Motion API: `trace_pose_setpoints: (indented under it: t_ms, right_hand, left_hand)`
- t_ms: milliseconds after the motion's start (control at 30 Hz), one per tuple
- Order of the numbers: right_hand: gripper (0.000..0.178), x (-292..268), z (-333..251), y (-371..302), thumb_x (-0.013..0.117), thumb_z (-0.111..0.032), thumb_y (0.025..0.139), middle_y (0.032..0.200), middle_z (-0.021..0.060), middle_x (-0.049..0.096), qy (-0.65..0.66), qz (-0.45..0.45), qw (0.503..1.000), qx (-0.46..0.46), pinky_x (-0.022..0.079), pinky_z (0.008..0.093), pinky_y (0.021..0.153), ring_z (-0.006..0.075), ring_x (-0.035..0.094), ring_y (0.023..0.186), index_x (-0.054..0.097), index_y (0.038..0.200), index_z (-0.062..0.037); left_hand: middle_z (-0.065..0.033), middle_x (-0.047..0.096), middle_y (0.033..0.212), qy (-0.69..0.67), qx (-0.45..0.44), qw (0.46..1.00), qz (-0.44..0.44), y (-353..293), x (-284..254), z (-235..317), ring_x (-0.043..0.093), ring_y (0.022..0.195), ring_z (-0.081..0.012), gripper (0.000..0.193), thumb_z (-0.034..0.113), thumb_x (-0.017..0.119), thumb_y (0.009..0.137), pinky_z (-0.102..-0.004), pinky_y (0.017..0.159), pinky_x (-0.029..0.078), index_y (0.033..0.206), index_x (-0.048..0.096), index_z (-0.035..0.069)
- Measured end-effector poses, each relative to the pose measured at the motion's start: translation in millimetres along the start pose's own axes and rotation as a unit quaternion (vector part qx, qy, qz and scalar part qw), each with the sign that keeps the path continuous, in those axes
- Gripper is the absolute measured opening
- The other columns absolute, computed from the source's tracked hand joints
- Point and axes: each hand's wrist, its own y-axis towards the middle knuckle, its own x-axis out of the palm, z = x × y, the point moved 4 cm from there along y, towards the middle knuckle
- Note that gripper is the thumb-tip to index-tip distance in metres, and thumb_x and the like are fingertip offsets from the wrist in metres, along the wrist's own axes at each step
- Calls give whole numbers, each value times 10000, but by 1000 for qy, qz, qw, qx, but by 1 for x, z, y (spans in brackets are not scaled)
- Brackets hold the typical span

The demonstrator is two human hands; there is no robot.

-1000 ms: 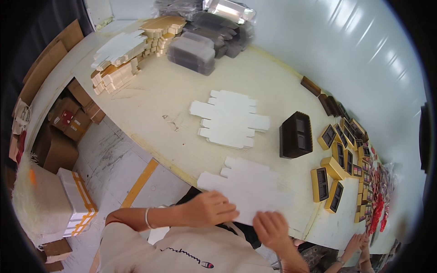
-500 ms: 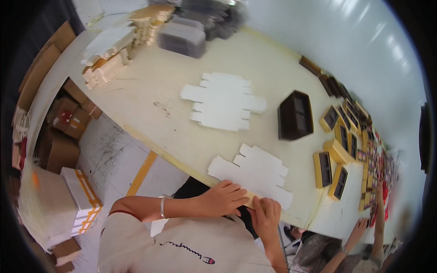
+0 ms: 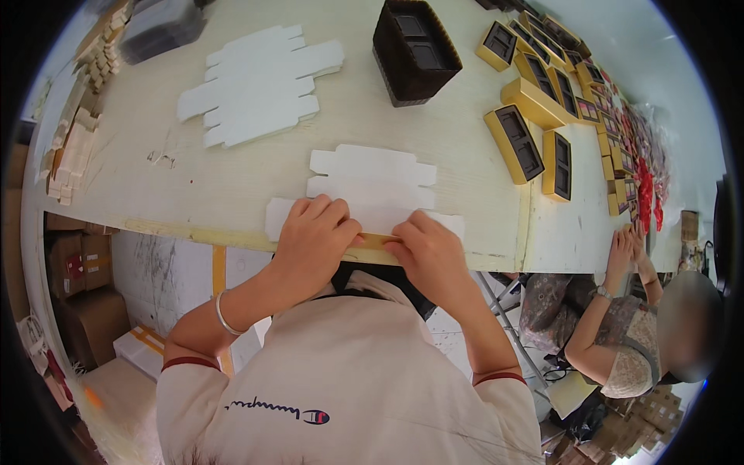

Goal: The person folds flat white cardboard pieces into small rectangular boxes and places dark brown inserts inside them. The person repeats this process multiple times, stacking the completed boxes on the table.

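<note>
A flat box blank (image 3: 370, 172), white on the upward side with tabs along its sides, lies at the table's front edge before me. Its near edge is folded up, showing a gold strip (image 3: 376, 241). My left hand (image 3: 314, 242) is closed on the left part of that strip, thumb and fingers pinching it. On the strip's right part, my right hand (image 3: 428, 252) pinches in the same way. Both hands cover parts of the blank's near side. Farther off to the left lies a pile of similar white blanks (image 3: 256, 85).
A stack of dark brown plastic inserts (image 3: 415, 53) stands beyond the blank. Several gold boxes (image 3: 515, 147) with dark inserts lie to the right. Another person's hands (image 3: 622, 252) work at the table's right end. Cartons (image 3: 85, 263) sit below at left.
My view has swung round, so the blank now lies square before me. My hands have drawn level along the folded edge, both pinching it.
</note>
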Motion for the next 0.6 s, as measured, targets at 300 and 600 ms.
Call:
trace_pose_setpoints:
  t_ms: [300,600]
  right_hand:
    - [246,29,-27,-21,690,-190,860,876,166,592,319,-137,929,131,480,387,629,333,584,747,577,967,1]
    - [473,2,9,-54,748,-203,718,1256,80,576,-124,-12,977,-175,453,406,895,266,552,1121,638,1164,-88]
  left_hand:
    - [-99,546,924,-139,-160,973,-92,17,-6,-4,562,742,-312,197,127,608,878,-383,645,456,1073,592,98]
    - [-68,561,914,-73,12,995,-64,53,3,-20,576,820,-261,176,5,549,820,-372,656,483,985,578,59]
